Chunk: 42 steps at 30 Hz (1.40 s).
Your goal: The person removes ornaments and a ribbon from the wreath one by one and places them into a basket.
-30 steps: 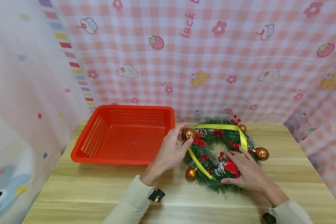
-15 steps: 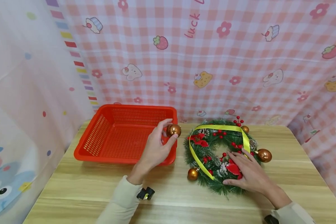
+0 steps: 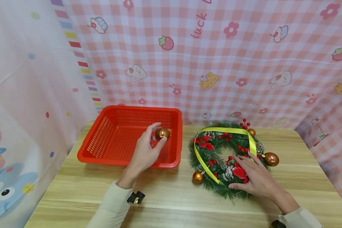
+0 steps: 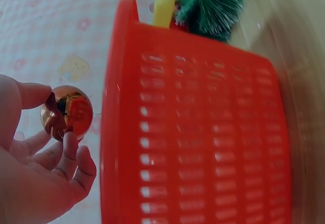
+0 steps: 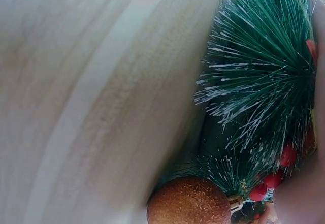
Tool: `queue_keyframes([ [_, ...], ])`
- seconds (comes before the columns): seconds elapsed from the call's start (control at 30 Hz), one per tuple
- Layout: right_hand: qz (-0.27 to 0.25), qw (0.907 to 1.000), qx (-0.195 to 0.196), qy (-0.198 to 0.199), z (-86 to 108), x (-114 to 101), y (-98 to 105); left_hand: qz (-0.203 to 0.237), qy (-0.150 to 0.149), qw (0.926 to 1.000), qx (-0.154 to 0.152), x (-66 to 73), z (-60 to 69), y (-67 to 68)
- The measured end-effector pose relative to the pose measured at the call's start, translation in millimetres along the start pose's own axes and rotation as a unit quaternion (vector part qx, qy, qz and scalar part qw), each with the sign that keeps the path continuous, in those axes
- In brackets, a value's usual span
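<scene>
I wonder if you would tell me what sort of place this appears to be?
Probably a staged indoor tabletop workspace: cartoon-print fabric hangs behind and beside a wood-grain table, which bears a red basket and a decorated wreath.

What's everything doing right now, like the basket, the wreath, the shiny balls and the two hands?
Left hand: pinching a ball.
Copper ball: held up over the basket.
Basket: upright, open at the top, on the table.
Wreath: lying flat.
Right hand: resting on the wreath.
Yellow ribbon: draped over the wreath.
Three other balls: at the wreath's edge.
</scene>
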State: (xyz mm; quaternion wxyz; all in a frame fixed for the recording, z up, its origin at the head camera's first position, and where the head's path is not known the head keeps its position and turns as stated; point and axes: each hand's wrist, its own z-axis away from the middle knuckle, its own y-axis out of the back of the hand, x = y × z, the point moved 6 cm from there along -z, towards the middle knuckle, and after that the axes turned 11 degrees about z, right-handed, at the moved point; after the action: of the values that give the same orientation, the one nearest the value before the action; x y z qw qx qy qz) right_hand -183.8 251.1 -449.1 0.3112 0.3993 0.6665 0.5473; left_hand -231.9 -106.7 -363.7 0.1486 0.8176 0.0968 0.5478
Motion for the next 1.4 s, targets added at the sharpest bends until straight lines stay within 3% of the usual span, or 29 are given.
queue_keyframes([
  [0.33, 0.003, 0.9999, 0.014, 0.006, 0.3, 0, 0, -0.022, -0.001, 0.9997, 0.008, -23.7, 5.7, 16.2],
  [0.57, 0.003, 1.0000, 0.005, 0.000, 1.1, 0, 0, -0.029, 0.006, 0.9995, 0.007, -33.9, 7.3, 18.7],
  [1.4, 0.006, 0.9999, 0.013, 0.000, 1.2, 2, 0, -0.049, 0.035, 0.9982, 0.000, -38.9, 7.3, 14.9],
])
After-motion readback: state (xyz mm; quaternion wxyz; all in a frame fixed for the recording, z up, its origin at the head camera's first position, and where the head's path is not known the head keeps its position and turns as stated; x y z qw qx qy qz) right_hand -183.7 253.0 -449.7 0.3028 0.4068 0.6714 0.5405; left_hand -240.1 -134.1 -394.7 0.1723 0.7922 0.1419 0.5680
